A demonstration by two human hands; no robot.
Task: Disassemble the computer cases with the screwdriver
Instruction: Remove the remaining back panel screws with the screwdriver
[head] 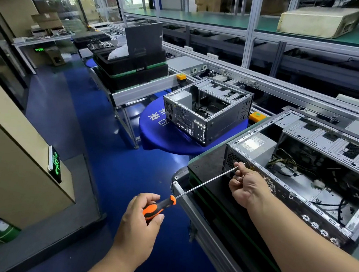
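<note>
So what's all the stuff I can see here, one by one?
open computer case: 2, grey metal; one by the hands, another farther off on a blue round stool
power supply: 1, grey, in the near case's corner
screwdriver: 1, orange-black handle, long steel shaft, tip at the near case
black trays: a stack, on the far conveyor
beige box: 1, on the top green shelf
left hand: grips the screwdriver handle
right hand: fingers pinch the shaft near the tip

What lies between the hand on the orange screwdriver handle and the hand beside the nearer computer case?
In the head view, only the screwdriver's bare metal shaft spans from left hand to right hand.
</note>
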